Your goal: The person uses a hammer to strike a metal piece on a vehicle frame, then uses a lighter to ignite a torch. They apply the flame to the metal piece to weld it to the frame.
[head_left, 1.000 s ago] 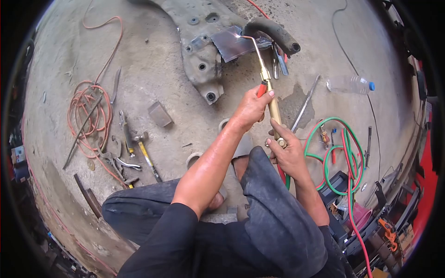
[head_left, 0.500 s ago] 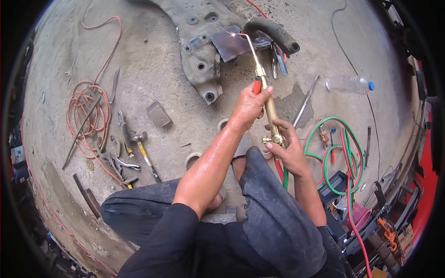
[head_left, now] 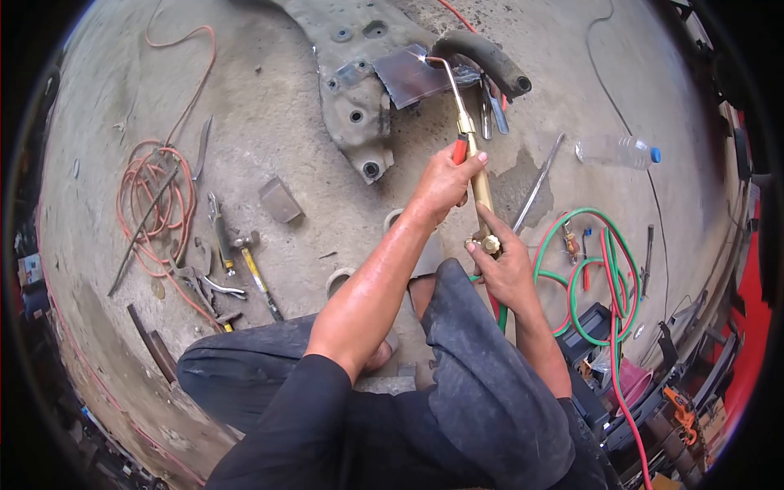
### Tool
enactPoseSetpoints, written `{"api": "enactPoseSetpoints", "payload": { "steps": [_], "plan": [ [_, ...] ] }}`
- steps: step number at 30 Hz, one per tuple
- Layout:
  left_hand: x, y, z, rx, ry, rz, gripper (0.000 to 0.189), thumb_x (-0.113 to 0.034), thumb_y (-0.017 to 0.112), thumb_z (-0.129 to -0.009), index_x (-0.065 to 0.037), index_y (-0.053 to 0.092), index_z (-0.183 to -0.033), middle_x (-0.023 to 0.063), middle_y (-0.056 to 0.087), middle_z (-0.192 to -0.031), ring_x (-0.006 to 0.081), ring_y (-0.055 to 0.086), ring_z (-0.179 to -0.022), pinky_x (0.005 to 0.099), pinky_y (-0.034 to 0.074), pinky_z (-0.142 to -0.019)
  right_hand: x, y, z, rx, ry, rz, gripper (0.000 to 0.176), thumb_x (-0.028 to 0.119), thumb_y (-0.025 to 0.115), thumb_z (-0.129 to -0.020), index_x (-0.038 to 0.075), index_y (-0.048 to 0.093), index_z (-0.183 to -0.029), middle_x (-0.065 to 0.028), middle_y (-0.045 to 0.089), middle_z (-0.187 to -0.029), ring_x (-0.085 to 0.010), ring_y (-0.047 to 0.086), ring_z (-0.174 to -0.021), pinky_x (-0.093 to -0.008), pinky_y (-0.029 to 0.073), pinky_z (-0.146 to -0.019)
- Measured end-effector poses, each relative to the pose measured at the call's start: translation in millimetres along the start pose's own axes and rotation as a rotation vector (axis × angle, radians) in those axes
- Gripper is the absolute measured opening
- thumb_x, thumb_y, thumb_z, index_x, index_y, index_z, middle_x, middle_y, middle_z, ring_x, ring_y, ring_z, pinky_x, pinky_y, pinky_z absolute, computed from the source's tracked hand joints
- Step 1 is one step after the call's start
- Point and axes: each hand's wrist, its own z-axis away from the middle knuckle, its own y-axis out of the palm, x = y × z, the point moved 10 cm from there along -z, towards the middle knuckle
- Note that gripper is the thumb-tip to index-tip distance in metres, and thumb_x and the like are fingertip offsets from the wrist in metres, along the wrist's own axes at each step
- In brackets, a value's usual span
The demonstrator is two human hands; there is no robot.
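Note:
A brass gas torch (head_left: 482, 189) is in both my hands, its thin bent neck pointing up and away. At its tip a small bright flame (head_left: 422, 58) glows over a dark steel plate (head_left: 404, 77). My left hand (head_left: 445, 184) is closed round the torch body, with a red lighter (head_left: 461, 149) also in its grip. Lower down, my right hand (head_left: 508, 265) has its thumb and fingers at the brass valve knob (head_left: 490, 243). The plate lies against a large rusty metal car part (head_left: 355, 90) on the concrete floor, beside a curved pipe (head_left: 490, 61).
To the right lie red and green hoses (head_left: 576, 269), a steel bar (head_left: 539, 181) and a plastic bottle (head_left: 616, 152). On the left are a coiled orange cable (head_left: 131, 196), a hammer (head_left: 261, 282), locking pliers (head_left: 204, 286) and a small metal block (head_left: 280, 201).
The torch and its tip have shifted slightly right, with both hands moving along. The bright flare at the tip looks smaller now. My right fingers have changed position on the valve.

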Motion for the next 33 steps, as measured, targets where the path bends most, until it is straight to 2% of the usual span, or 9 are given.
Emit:
{"api": "enactPoseSetpoints", "payload": {
  "steps": [4, 8, 11, 14, 17, 20, 23, 26, 33],
  "plan": [
    [2, -1, 0, 0.005, -0.004, 0.012, 0.024, -0.026, 0.070, -0.101, -0.004, 0.062, -0.102, 0.0051, 0.068, -0.082, 0.0067, 0.048, -0.051, 0.0254, 0.037, -0.042, -2, -1, -1, -0.039, -0.089, 0.092, 0.061, 0.007, 0.074, -0.091, 0.015, 0.058, -0.150, -0.0109, 0.065, -0.098, -0.0188, 0.063, -0.083, -0.0344, 0.054, -0.079],
    [3, -1, 0, 0.012, -0.012, -0.006, 0.024, -0.027, 0.069, -0.101, -0.004, 0.062, -0.101, 0.0031, 0.065, -0.082, 0.0071, 0.050, -0.053, 0.0256, 0.039, -0.043, -4, 0, -1, -0.036, -0.034, 0.047, 0.061, 0.007, 0.074, -0.091, 0.015, 0.059, -0.149, -0.0101, 0.065, -0.097, -0.0180, 0.063, -0.084, -0.0343, 0.054, -0.079],
    [1, -1, 0, 0.004, 0.003, -0.020, 0.024, -0.027, 0.070, -0.100, -0.005, 0.062, -0.100, 0.0025, 0.064, -0.081, 0.0073, 0.050, -0.054, 0.0260, 0.040, -0.043, -5, 2, 1, -0.005, 0.095, -0.049, 0.061, 0.008, 0.075, -0.090, 0.015, 0.059, -0.149, -0.0083, 0.065, -0.097, -0.0161, 0.062, -0.083, -0.0334, 0.054, -0.078],
    [-1, -3, 0, -0.013, 0.017, -0.030, 0.023, -0.027, 0.070, -0.100, -0.005, 0.062, -0.099, 0.0016, 0.063, -0.079, 0.0074, 0.050, -0.054, 0.0262, 0.040, -0.043, -6, 1, -3, -0.027, 0.002, -0.031, 0.062, 0.007, 0.076, -0.090, 0.015, 0.060, -0.149, -0.0061, 0.064, -0.094, -0.0124, 0.062, -0.081, -0.0315, 0.054, -0.073],
    [-4, -6, 1, -0.032, 0.030, -0.040, 0.023, -0.027, 0.070, -0.100, -0.005, 0.062, -0.098, 0.0009, 0.061, -0.078, 0.0074, 0.050, -0.054, 0.0263, 0.040, -0.043, -3, 5, -5, 0.040, -0.031, -0.047, 0.061, 0.008, 0.076, -0.091, 0.010, 0.055, -0.149, -0.0082, 0.063, -0.107, -0.0120, 0.064, -0.082, -0.0294, 0.056, -0.070],
    [-4, -7, 1, -0.050, 0.037, -0.055, 0.024, -0.027, 0.071, -0.100, -0.005, 0.061, -0.097, 0.0002, 0.059, -0.076, 0.0074, 0.049, -0.054, 0.0265, 0.040, -0.043, -20, 4, 1, 0.012, -0.058, -0.407, 0.053, 0.009, 0.073, -0.096, 0.006, 0.049, -0.143, -0.0127, 0.058, -0.127, -0.0166, 0.069, -0.087, -0.0292, 0.059, -0.069],
    [-3, -4, 0, -0.030, 0.033, -0.058, 0.024, -0.027, 0.071, -0.099, -0.004, 0.062, -0.099, 0.0025, 0.063, -0.078, 0.0070, 0.050, -0.052, 0.0248, 0.039, -0.041, -45, 7, 8, 0.110, -0.024, -0.745, 0.042, 0.011, 0.068, -0.101, 0.007, 0.045, -0.135, -0.0159, 0.049, -0.141, -0.0227, 0.071, -0.091, -0.0311, 0.062, -0.069],
    [0, 1, 2, -0.014, 0.033, -0.055, 0.025, -0.027, 0.072, -0.099, -0.004, 0.063, -0.099, 0.0038, 0.066, -0.079, 0.0069, 0.051, -0.051, 0.0239, 0.039, -0.041, -50, 4, 16, 0.079, -0.063, -0.823, 0.035, 0.010, 0.065, -0.103, 0.007, 0.047, -0.133, -0.0168, 0.051, -0.141, -0.0234, 0.072, -0.091, -0.0314, 0.061, -0.067],
    [4, 0, -1, -0.027, 0.020, -0.069, 0.026, -0.028, 0.072, -0.099, -0.004, 0.063, -0.100, 0.0042, 0.068, -0.081, 0.0072, 0.052, -0.052, 0.0243, 0.040, -0.041, -47, 1, 15, 0.048, -0.099, -0.693, 0.032, 0.013, 0.063, -0.105, 0.007, 0.050, -0.134, -0.0166, 0.055, -0.137, -0.0221, 0.072, -0.091, -0.0312, 0.061, -0.066]
  ]
}}
